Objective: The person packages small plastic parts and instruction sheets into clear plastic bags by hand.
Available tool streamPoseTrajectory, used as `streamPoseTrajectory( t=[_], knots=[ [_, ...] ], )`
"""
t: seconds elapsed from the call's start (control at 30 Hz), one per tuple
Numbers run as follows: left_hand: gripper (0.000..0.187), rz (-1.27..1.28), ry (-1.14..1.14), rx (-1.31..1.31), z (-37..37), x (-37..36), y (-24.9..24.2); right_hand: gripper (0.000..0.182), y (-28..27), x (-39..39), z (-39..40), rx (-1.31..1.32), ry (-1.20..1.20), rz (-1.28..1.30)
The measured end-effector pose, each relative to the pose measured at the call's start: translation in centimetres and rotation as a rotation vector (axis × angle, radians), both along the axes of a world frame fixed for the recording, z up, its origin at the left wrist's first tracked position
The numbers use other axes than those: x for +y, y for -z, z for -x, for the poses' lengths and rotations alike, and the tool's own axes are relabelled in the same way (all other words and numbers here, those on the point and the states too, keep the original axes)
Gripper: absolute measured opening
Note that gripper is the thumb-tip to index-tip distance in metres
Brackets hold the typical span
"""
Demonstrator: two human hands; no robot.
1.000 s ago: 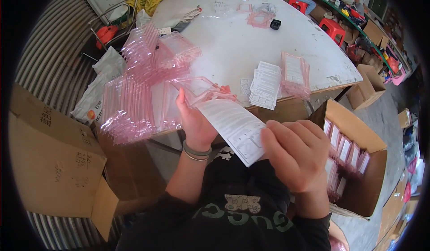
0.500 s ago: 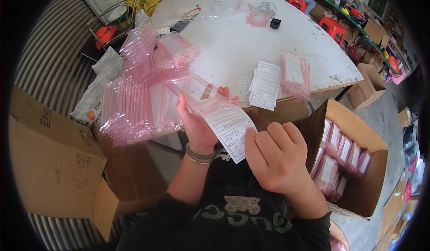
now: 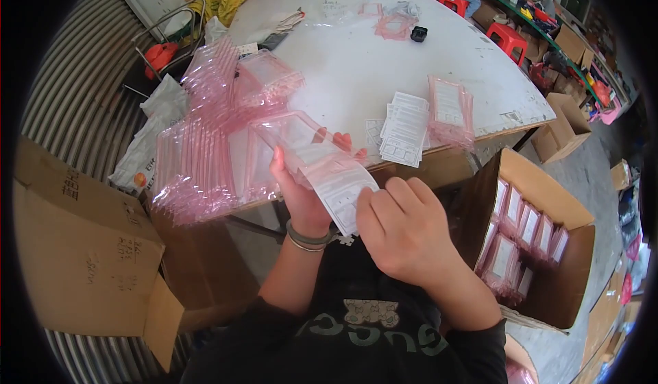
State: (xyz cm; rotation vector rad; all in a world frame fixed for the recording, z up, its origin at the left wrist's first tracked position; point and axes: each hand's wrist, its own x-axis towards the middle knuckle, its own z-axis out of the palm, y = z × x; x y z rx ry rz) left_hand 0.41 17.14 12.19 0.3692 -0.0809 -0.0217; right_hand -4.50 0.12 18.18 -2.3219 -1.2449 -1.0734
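My left hand (image 3: pixel 301 195) holds a clear pink-edged plastic pouch (image 3: pixel 291 134), its thumb on the near side and fingertips behind the film. A printed paper leaflet (image 3: pixel 337 190) is partly inside the pouch's near end, with its lower part sticking out toward me. My right hand (image 3: pixel 404 230) is closed on the leaflet's right edge; the fingertips are hidden behind the knuckles. Left of the pouch lies a big heap of similar pink pouches (image 3: pixel 195 158) on the table. A stack of leaflets (image 3: pixel 404 130) lies to the right, beside a pile of filled pouches (image 3: pixel 450 110).
An open carton (image 3: pixel 576 267) with filled pouches stands at my right, below the table edge. A large cardboard box (image 3: pixel 82 247) stands at my left. On the white table (image 3: pixel 349 62) lies a small black object (image 3: pixel 419 34). Red stools (image 3: pixel 508 41) and people are farther back.
My right hand has moved up and left, carrying the leaflet farther into the pouch. Less of the paper sticks out now. My left hand has stayed nearly still.
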Motion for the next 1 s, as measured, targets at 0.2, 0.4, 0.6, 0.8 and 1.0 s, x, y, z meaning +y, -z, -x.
streamPoseTrajectory(
  t=[0.2, 0.4, 0.6, 0.8, 1.0],
  knots=[
    [0.072, -0.033, 0.017, -0.107, 0.5, -0.1, 0.7, 0.028, 0.7, 0.7, -1.7, 0.03, 0.03, -0.011],
    [0.072, -0.245, -0.034, -0.158, 1.2, -1.3, 1.0, 0.027, 0.2, 0.9, -2.2, -0.08, 0.068, 0.084],
    [0.078, -0.202, -0.002, -0.124, 1.8, -1.5, 0.9, 0.021, 0.2, 0.7, -2.5, -0.046, 0.105, 0.127],
    [0.083, -0.226, -0.002, -0.094, 1.3, -1.6, 1.3, 0.021, 1.0, 0.1, -2.9, -0.044, 0.055, 0.148],
    [0.079, -0.077, 0.129, -0.095, 0.9, -1.2, 1.6, 0.039, 1.2, -0.2, -1.9, 0.17, -0.082, -0.254]
  ],
)
